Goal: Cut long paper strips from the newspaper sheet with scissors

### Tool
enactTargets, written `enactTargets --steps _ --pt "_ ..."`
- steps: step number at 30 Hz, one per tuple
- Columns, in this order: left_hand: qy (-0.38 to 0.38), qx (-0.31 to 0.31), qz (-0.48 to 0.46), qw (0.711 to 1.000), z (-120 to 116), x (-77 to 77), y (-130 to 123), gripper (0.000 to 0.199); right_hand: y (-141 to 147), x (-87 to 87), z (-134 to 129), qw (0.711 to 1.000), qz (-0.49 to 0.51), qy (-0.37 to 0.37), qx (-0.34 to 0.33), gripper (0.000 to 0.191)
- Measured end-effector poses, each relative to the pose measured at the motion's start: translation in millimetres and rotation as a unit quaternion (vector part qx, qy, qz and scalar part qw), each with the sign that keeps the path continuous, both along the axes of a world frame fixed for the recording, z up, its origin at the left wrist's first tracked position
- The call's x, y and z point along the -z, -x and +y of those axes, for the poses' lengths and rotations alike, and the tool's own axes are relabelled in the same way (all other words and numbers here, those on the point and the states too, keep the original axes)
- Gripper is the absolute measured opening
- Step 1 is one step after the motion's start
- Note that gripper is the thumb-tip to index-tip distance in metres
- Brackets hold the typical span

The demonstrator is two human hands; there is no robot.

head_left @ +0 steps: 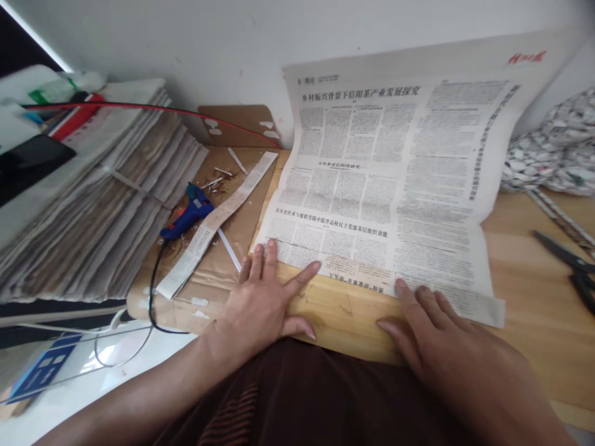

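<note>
So, newspaper sheet, mostly b/w, creased

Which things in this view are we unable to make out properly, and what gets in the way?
All in the head view:
- Newspaper sheet: body print too small to read; the right hand covers part of its near edge.
- Scissors: handles cut off by the right edge.
- Woven pieces: also cut off by the right edge.
- Black object: cut off by the left edge, so unidentifiable.
- Black cord: lost from sight at the left forearm.
</note>
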State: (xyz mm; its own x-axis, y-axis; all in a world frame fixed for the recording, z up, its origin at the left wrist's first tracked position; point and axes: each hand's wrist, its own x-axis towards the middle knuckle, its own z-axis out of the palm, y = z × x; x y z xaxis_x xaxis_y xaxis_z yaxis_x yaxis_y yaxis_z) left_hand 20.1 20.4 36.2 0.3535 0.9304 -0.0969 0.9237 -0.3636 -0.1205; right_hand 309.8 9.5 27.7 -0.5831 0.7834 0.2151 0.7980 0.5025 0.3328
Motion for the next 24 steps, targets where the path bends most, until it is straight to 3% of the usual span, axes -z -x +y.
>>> enactTargets --steps 7,17,21,24 --pt "-0.002 -0.025 0.027 0.999 -4 -1.5 6 0.114 -7 5.9 2 1.000 0.013 -0.007 -0.022 0.047" --pt "-0.077 -0.025 0.010 0.997 -5 15.7 25 0.120 -5 -2.6 1 0.998 0.053 -0.002 -0.024 0.047" --pt "-0.091 -0.013 -0.005 0.996 -7 19.3 22 0.120 -5 -4.4 -1 0.998 0.057 0.009 -0.024 0.047" --pt "-0.103 0.035 -0.029 0.994 -10 23.1 13 0.119 -5 -4.6 -2 0.998 0.053 0.020 -0.021 0.047"
